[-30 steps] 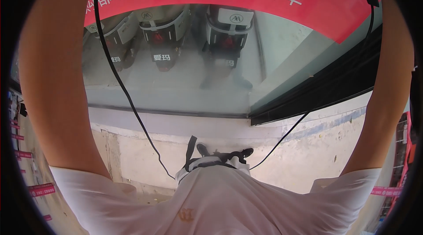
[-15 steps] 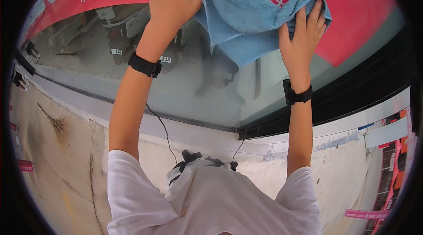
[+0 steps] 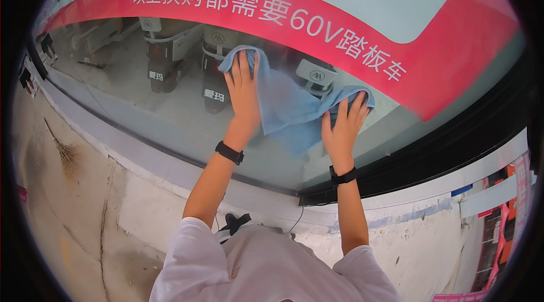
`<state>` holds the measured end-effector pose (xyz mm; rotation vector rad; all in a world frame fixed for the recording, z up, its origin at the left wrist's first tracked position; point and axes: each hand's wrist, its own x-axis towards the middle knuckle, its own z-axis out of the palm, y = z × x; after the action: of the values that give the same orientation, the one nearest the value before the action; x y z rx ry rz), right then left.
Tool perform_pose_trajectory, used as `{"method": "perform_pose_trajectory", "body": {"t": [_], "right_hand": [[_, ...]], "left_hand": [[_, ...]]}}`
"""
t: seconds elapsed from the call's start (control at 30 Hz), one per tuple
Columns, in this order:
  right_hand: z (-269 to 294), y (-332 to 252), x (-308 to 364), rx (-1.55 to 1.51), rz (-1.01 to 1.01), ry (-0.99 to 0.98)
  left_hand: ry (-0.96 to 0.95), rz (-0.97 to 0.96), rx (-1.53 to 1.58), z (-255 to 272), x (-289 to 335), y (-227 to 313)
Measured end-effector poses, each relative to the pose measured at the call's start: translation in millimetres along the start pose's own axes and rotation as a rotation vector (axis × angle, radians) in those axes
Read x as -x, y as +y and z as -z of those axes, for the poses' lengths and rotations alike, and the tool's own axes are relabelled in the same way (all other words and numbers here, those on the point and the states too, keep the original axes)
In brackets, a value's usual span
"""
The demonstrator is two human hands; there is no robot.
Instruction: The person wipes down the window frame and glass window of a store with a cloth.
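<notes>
Blue terry cloth, one, against one shop window. Hands, two: left hand holding one bunched end, right hand the other. Black wristbands, two. Broom, one, on pavement.

Cracked concrete ground left; pale ledge alongside; black window frame right.

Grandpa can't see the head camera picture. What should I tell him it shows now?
A person's left hand and right hand press a blue cloth against a large window, with a black band on each wrist. Behind it stand scooters, seen below a broad red strip.
</notes>
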<state>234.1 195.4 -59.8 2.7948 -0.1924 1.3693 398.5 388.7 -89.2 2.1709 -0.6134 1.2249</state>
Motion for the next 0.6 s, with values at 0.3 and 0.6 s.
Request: {"method": "perform_pose_trajectory", "body": {"t": [0.3, 0.6], "right_hand": [[37, -30, -56, -0.342, -0.232, 0.230], [-31, -63, 0, -0.199, -0.049, -0.004]], "left_hand": [[0.164, 0.419, 0.706, 45, -31, 44], [0.149, 0.413, 0.639, 18, 31, 22]]}}
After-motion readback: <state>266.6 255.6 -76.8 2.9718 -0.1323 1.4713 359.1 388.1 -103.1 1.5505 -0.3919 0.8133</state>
